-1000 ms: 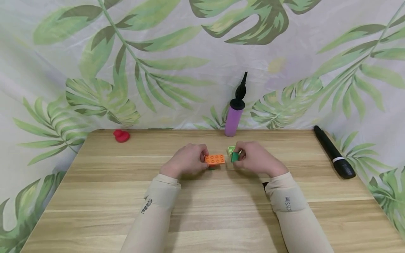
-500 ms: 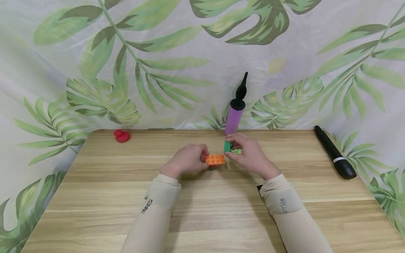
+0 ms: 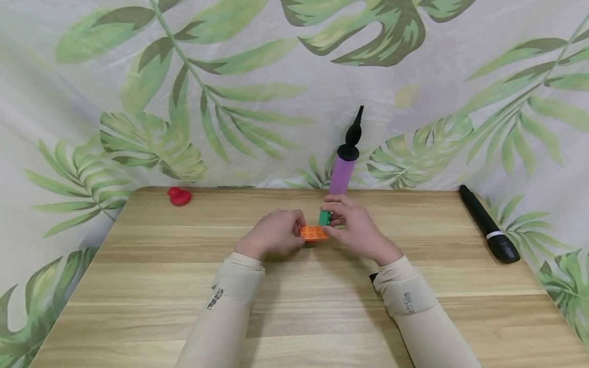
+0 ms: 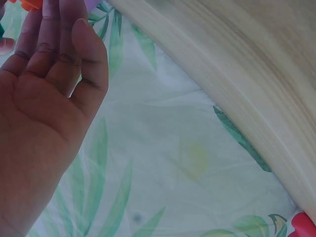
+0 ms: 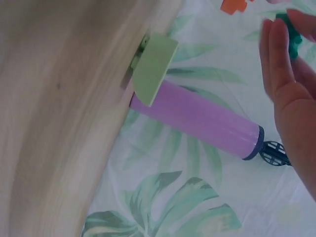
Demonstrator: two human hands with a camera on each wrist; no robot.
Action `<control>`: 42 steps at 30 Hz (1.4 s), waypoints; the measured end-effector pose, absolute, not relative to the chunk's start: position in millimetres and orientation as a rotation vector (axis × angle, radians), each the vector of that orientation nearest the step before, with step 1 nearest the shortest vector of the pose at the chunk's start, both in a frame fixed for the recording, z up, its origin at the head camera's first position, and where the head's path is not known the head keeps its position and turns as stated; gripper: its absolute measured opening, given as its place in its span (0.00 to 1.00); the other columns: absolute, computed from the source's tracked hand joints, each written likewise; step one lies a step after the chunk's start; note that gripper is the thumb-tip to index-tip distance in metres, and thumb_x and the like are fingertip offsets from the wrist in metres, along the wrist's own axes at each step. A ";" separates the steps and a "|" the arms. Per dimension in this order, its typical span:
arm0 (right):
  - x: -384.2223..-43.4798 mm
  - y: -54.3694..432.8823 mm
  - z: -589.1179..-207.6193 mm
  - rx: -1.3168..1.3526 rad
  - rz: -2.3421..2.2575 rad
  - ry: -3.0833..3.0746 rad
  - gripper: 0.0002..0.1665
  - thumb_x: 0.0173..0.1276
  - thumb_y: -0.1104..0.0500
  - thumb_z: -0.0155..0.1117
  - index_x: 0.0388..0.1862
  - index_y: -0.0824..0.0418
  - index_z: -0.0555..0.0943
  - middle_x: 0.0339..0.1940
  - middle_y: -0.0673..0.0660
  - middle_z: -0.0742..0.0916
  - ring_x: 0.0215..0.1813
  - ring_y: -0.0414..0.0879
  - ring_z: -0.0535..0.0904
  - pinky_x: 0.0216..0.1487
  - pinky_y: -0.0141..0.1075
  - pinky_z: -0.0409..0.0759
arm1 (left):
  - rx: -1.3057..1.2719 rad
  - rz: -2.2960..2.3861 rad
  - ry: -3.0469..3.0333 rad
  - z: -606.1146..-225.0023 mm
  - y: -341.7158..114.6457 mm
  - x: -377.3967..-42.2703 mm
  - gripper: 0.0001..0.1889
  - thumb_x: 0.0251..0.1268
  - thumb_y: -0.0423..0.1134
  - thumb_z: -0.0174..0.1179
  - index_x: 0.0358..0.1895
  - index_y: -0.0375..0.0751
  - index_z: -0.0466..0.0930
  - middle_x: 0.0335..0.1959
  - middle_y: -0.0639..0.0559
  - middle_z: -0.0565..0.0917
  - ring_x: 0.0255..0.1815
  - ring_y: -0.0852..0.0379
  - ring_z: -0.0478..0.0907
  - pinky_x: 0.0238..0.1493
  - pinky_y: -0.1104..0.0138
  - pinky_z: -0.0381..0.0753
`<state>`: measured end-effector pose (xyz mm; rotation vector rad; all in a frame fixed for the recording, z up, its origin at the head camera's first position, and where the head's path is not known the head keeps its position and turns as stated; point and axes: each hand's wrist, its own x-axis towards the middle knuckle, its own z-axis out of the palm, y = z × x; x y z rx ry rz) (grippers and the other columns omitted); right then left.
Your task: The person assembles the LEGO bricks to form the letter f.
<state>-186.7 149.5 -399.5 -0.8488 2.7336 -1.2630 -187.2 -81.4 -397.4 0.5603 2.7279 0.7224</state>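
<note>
In the head view my left hand (image 3: pixel 273 232) grips the left end of an orange toy building brick (image 3: pixel 313 233), its studs facing up. Red and green pieces (image 3: pixel 310 244) show just beneath it, mostly hidden. My right hand (image 3: pixel 361 230) pinches a small green brick (image 3: pixel 324 218) between thumb and fingers, close above the orange brick's right end. The right wrist view also shows this green brick (image 5: pixel 292 37), with the orange brick (image 5: pixel 233 6) near it. A light green brick (image 5: pixel 155 69) lies on the table by the purple pump, covered by my right hand in the head view.
A purple hand pump (image 3: pixel 342 174) with a black nozzle stands at the back edge. A red rubber duck (image 3: pixel 179 197) sits back left, and a black microphone (image 3: pixel 490 225) lies along the right. A black object (image 3: pixel 374 277) peeks out beside the right sleeve.
My right hand has carried the green brick left, first up and away, then in over the orange brick's right end. The left hand has stayed nearly still.
</note>
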 end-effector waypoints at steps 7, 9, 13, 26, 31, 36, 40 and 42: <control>-183.3 144.8 -401.5 -0.947 -1.083 2.749 0.26 0.70 0.64 0.73 0.67 0.64 0.83 0.53 0.58 0.89 0.42 0.42 0.87 0.47 0.43 0.89 | 0.590 0.729 2.727 -398.0 -81.1 -187.6 0.12 0.65 0.40 0.71 0.48 0.47 0.82 0.31 0.56 0.83 0.32 0.56 0.79 0.39 0.62 0.79; -182.9 143.8 -401.6 -0.980 -1.050 2.783 0.27 0.72 0.61 0.73 0.68 0.63 0.82 0.52 0.57 0.88 0.40 0.42 0.84 0.43 0.41 0.88 | 0.592 0.727 2.725 -397.9 -80.9 -187.6 0.12 0.66 0.40 0.71 0.49 0.47 0.82 0.31 0.56 0.83 0.33 0.56 0.79 0.40 0.62 0.79; -183.1 141.4 -403.0 -0.962 -1.010 2.832 0.30 0.74 0.55 0.72 0.71 0.62 0.80 0.49 0.55 0.87 0.39 0.45 0.83 0.40 0.36 0.82 | 0.584 0.726 2.719 -398.4 -80.9 -187.4 0.12 0.66 0.40 0.71 0.50 0.47 0.82 0.32 0.56 0.84 0.34 0.56 0.80 0.41 0.62 0.80; -180.5 134.1 -406.2 -0.873 -0.867 2.876 0.22 0.71 0.53 0.75 0.61 0.60 0.86 0.52 0.54 0.90 0.48 0.48 0.80 0.50 0.43 0.81 | 0.568 0.730 2.730 -400.5 -80.9 -186.6 0.10 0.66 0.42 0.71 0.46 0.51 0.81 0.31 0.56 0.83 0.32 0.56 0.79 0.38 0.63 0.78; -180.9 133.9 -407.4 -0.866 -0.830 2.868 0.25 0.73 0.51 0.74 0.64 0.60 0.85 0.57 0.55 0.91 0.50 0.48 0.79 0.53 0.44 0.80 | 0.556 0.720 2.727 -398.3 -80.3 -186.1 0.11 0.65 0.40 0.71 0.48 0.49 0.82 0.31 0.56 0.83 0.32 0.56 0.79 0.37 0.62 0.78; -179.6 133.0 -406.8 -0.889 -0.824 2.870 0.25 0.73 0.52 0.73 0.64 0.61 0.85 0.56 0.57 0.90 0.53 0.50 0.80 0.55 0.46 0.80 | 0.548 0.722 2.721 -397.3 -80.1 -186.1 0.11 0.65 0.40 0.72 0.48 0.48 0.82 0.31 0.56 0.83 0.33 0.56 0.79 0.38 0.63 0.78; -179.5 132.4 -408.2 -0.916 -0.808 2.886 0.25 0.72 0.52 0.74 0.64 0.62 0.85 0.55 0.57 0.89 0.57 0.51 0.81 0.58 0.48 0.80 | 0.544 0.729 2.715 -397.2 -80.3 -186.1 0.12 0.65 0.40 0.72 0.49 0.47 0.83 0.32 0.56 0.84 0.33 0.56 0.80 0.39 0.63 0.79; -179.8 131.8 -408.8 -0.923 -0.811 2.883 0.25 0.72 0.52 0.74 0.64 0.62 0.85 0.55 0.57 0.89 0.57 0.50 0.81 0.58 0.47 0.80 | 0.543 0.735 2.714 -397.5 -80.5 -186.2 0.12 0.65 0.40 0.72 0.49 0.47 0.83 0.32 0.56 0.84 0.33 0.56 0.80 0.39 0.63 0.79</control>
